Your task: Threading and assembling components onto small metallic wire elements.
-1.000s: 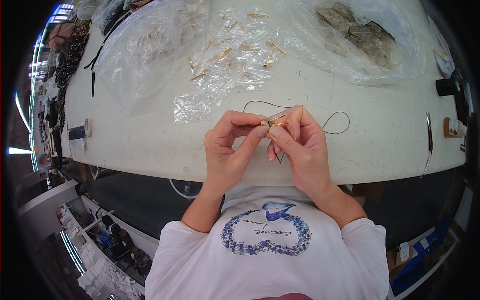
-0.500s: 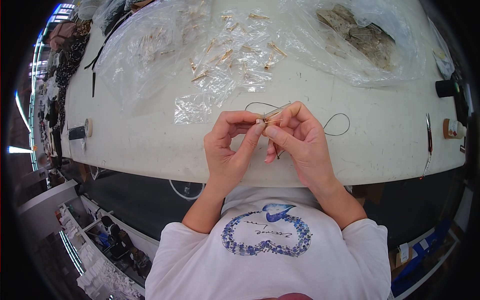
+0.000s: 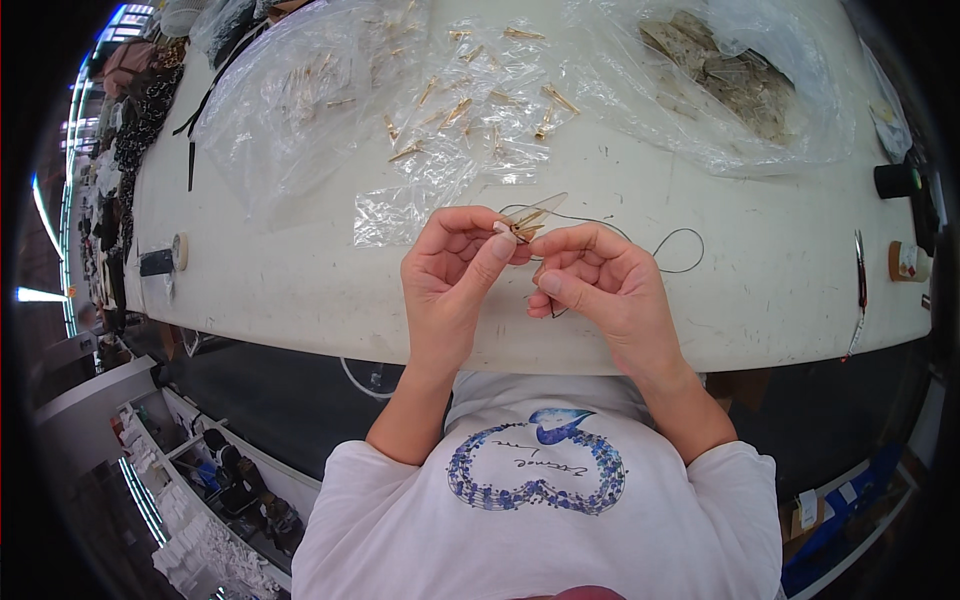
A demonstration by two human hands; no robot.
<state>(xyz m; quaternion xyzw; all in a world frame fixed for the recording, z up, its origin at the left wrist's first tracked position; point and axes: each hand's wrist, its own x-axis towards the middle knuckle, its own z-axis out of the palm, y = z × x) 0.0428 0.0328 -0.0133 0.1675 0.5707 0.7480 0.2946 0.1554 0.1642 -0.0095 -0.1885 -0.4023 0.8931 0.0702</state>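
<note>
Near the centre of the frame, over the pale worktop point(image 3: 300, 280), the person's left hand point(image 3: 443, 285) pinches a gold-and-clear piece point(image 3: 535, 215) between thumb and fingers, while the right hand point(image 3: 612, 282) curls just beside it, whether gripping the dark cord point(image 3: 680, 231) one cannot tell.

Single head-worn fisheye view, facing steeply down, hands point(image 3: 440, 288) close below, table point(image 3: 290, 280) beneath them.

Dark script lettering point(image 3: 538, 464) — upside down in view — stands on the white shirt point(image 3: 540, 555), within a blue wreath print point(image 3: 461, 475); the label point(image 3: 908, 260) at right is illegible.
</note>
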